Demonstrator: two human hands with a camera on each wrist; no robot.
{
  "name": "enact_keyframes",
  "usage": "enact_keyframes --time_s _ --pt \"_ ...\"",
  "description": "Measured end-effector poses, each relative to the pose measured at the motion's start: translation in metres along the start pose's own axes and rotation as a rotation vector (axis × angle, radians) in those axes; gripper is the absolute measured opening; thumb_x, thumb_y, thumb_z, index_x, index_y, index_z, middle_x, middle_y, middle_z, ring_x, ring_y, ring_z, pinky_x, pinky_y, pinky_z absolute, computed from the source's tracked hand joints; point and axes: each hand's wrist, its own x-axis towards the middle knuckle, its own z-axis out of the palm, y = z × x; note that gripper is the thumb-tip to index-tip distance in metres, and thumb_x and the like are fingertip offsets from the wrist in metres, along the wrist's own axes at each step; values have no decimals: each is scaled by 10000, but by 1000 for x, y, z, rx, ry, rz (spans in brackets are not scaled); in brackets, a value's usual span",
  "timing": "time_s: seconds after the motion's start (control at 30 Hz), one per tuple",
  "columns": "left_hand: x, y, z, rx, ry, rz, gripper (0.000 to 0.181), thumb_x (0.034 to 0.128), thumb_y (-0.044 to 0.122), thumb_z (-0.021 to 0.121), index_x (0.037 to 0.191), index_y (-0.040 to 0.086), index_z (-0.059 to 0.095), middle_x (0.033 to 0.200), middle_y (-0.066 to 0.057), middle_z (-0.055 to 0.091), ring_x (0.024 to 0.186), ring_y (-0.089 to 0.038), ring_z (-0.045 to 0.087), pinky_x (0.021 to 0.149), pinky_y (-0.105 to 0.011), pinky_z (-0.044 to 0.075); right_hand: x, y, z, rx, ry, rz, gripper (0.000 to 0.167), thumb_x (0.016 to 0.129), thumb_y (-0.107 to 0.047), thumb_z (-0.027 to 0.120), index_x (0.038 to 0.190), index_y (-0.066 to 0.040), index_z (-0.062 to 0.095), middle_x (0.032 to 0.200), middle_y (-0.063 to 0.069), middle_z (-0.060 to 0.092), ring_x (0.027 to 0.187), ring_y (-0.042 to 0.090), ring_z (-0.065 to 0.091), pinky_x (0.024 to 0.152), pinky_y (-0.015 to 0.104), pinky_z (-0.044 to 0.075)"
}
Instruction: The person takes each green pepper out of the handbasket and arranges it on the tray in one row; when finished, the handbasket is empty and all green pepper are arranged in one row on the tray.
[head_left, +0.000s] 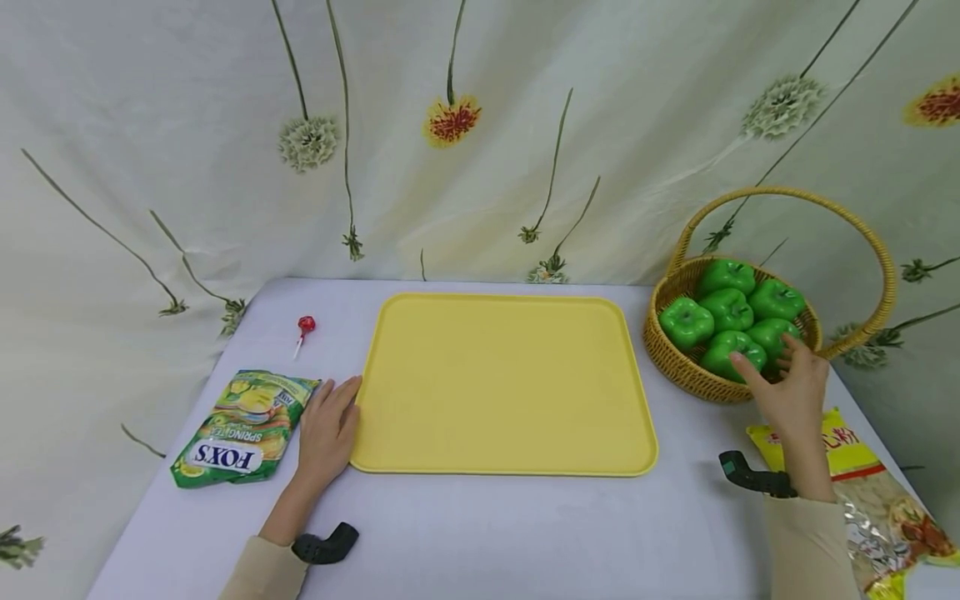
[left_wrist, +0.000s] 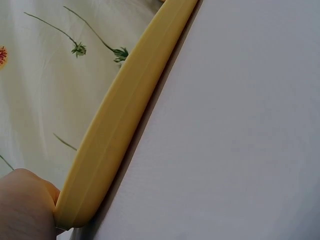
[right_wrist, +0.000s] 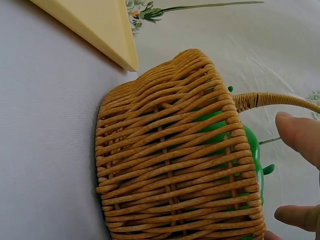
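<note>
The left hand (head_left: 327, 427) lies at the left edge of the yellow tray (head_left: 502, 383), its fingers extended against the rim; the left wrist view shows part of the hand (left_wrist: 27, 207) touching the tray (left_wrist: 112, 130). Over the front right of the wicker basket (head_left: 686, 379) is the right hand (head_left: 797, 392), thumb and fingers spread above the green peppers (head_left: 727, 310). In the right wrist view, spread fingertips (right_wrist: 295, 215) are beside the basket's rim, with a green pepper (right_wrist: 254, 150) showing behind the weave (right_wrist: 170, 160). Whether a fingertip touches a pepper, I cannot tell.
A green Fox's bag (head_left: 243, 429) lies left of the left hand, with a red lollipop (head_left: 307, 325) behind it. Under and beside the right forearm is a yellow food packet (head_left: 881, 508). The basket's tall handle (head_left: 885, 275) arches up. Flowered cloth (head_left: 480, 192) hangs behind the table.
</note>
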Motion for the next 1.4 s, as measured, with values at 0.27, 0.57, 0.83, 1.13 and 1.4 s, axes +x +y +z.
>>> enact_keyframes --time_s 0.27,0.57,0.83,1.13,1.4 --pt "0 0 0 -2 2 0 419 977 44 469 1389 -26 502 1417 -245 512 1408 -498 274 1119 -679 166 1 2 6 -56 -15 -39 828 921 -419 626 1486 58 253 1403 348 237 1241 482 338 971 604 342" --pt "-1 0 -1 5 2 -7 422 975 51 476 1390 -18 504 1417 -241 515 1409 -496 277 1120 -681 170 0 4 14 -154 10 -110 825 912 -445 629 1457 82 304 1400 381 270 1267 520 279 1033 662 246" --pt "-1 -1 0 13 -15 -21 430 981 67 465 1403 -12 491 1430 -234 505 1419 -488 263 1133 -672 158 0 1 13 -182 -11 -113 829 917 -478 602 1451 86 311 1418 383 299 1304 543 273 1073 674 207" --pt "-2 1 -1 14 -15 -12 430 980 56 463 1403 -14 491 1431 -232 503 1416 -483 271 1134 -669 161 0 -4 5 -155 3 -115 823 908 -441 642 1436 115 342 1408 377 340 1270 538 333 1043 673 286" --pt "-1 2 -2 10 -15 -9 430 986 71 457 1407 -8 490 1435 -228 502 1423 -473 267 1140 -665 157 2 -19 -5 -62 118 -130 770 869 -352 707 1440 56 390 1408 310 376 1259 476 368 1018 650 318"
